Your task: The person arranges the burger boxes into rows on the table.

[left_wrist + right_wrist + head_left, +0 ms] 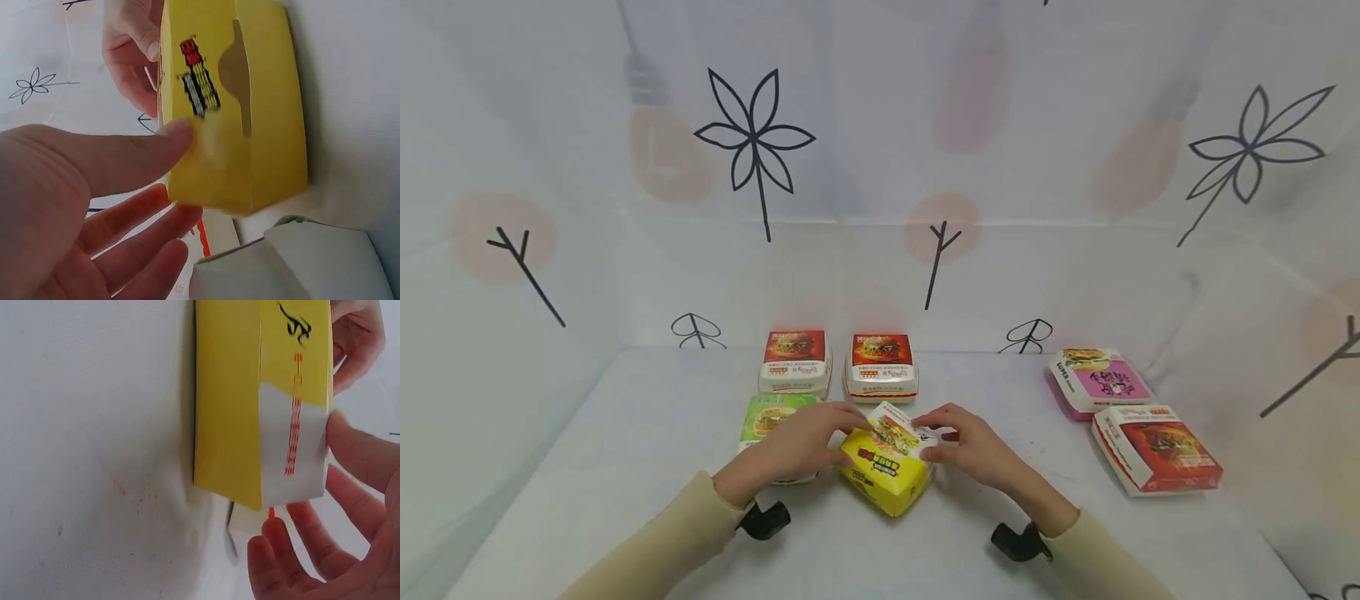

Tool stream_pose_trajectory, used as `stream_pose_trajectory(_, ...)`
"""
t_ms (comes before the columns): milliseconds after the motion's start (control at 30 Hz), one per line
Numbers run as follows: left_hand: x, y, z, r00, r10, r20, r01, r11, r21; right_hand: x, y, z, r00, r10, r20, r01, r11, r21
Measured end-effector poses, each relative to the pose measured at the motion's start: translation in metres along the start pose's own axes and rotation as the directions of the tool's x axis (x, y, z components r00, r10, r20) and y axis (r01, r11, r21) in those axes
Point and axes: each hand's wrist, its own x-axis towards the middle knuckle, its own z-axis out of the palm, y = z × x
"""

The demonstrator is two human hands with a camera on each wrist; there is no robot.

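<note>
Printed backdrop [850,167], one, at twelve o'clock as I watch remotely; white tabletop [625,500], one, below. Yellow burger box [887,482], mid-table, set askew. From it I log: red box [881,367] at twelve; second red box [794,363], half past ten; green box [767,410], half past nine; pink box [1108,379], half past two; third red box [1168,450], three. Left hand [805,440] at nine, right hand [973,450] at three, fingers apart, curled on the yellow burger box's edges. Black wrist fittings [765,521], two, at eight and four.

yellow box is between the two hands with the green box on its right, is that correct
Not quite: the green box is on the left of the yellow box, as the head view shows. The yellow box is between the left hand and right hand.
</note>
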Motion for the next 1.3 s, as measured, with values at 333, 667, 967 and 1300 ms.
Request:
stream_pose_trajectory(333, 0.005, 0.007, 0.005, 0.997, 0.000, 0.073, 0.001, 1.000, -0.012, 0.001, 0.001, 0.008, 0.998, -0.027, 0.052, 0.025, 0.999, 0.034)
stream_pose_trajectory(667, 0.009, 0.010, 0.011, 0.994, 0.047, 0.102, -0.048, 0.999, 0.002, 0.002, -0.002, 0.009, 0.995, -0.061, 0.078, 0.062, 0.998, -0.017)
stream_pose_trajectory(967, 0.009, 0.011, 0.009, 0.992, 0.060, 0.107, -0.065, 0.997, 0.043, 0.001, 0.003, 0.004, 0.992, -0.092, 0.086, 0.099, 0.992, -0.080)
stream_pose_trajectory(1300, 0.008, 0.015, 0.007, 0.993, 0.058, 0.106, -0.067, 0.994, 0.088, -0.001, 0.001, 0.000, 0.993, -0.079, 0.091, 0.087, 0.992, -0.092)
